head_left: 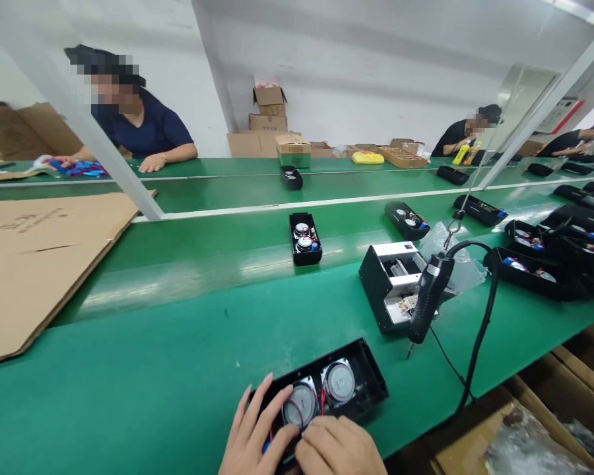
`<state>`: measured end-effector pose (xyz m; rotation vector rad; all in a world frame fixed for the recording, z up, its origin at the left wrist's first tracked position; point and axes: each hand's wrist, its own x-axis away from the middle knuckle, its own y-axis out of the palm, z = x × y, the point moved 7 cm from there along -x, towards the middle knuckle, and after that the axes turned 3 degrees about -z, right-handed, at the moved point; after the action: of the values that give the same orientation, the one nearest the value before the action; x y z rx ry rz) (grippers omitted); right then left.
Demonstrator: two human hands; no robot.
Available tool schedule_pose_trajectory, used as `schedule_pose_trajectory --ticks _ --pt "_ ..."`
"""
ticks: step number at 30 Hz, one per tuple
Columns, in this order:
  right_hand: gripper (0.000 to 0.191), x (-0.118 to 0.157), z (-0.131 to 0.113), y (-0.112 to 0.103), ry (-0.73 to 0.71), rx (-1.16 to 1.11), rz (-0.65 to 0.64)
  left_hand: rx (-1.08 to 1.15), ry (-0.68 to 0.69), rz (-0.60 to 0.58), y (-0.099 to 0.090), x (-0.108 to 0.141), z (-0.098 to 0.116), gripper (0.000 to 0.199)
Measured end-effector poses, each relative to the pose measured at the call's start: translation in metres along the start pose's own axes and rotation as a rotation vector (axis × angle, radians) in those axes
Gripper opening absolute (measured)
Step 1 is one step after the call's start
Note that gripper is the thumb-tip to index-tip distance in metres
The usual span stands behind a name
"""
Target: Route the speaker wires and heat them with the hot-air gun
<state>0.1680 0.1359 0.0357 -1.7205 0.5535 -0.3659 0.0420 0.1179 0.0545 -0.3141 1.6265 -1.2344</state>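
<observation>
A long black plastic speaker housing (361,379), rectangular w/ an open top, is seen lying on the smooth green bench (153,369) at the near edge, angled approx. diagonally. Two round silver speaker drivers (321,392), metallic and disc-shaped, are seated side by side inside it, w/ thin red wires (321,401) run between them. The left hand (252,432) is laid on the housing's near-left end, fingers spread and open, thumb pressed near the left driver; nothing is gripped. The right hand (339,448) is rested on the near edge of the housing, fingers curled inward; whether anything is pinched in it cannot be told.

Just to the right, a black electric screwdriver (428,297) is hung from a hook, tip down, w/ a thick black cable (482,330) looped off the bench edge. Behind it a black-and-white box-shaped fixture (389,280) is set. A similar small black housing (305,239) lies on the glossy green conveyor belt, and more are lined up at right (539,270). A flat sheet of brown corrugated cardboard (39,264) is spread at left. A person in a dark blue top (143,128) is seated across the line.
</observation>
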Motion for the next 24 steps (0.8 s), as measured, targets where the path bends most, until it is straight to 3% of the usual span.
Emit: schedule_pose_trajectory --ticks 5,9,12,20,24 --pt "0.025 0.007 0.015 -0.024 0.023 -0.035 0.013 0.005 -0.022 -0.063 0.004 0.000 -0.002 0.028" --pt "0.013 0.014 0.025 -0.049 0.023 -0.136 0.200 -0.034 -0.038 -0.181 0.008 0.005 -0.005 0.036" --pt "0.024 0.016 0.032 -0.066 0.001 -0.179 0.254 -0.030 -0.079 -0.234 0.009 0.006 -0.004 0.047" --pt "0.037 0.003 0.036 -0.065 0.020 -0.256 -0.150 0.064 -0.229 -0.209 0.001 -0.004 0.016 0.042" --pt "0.042 0.002 0.035 -0.071 0.024 -0.371 -0.218 0.083 -0.246 -0.207 0.001 -0.001 0.015 0.051"
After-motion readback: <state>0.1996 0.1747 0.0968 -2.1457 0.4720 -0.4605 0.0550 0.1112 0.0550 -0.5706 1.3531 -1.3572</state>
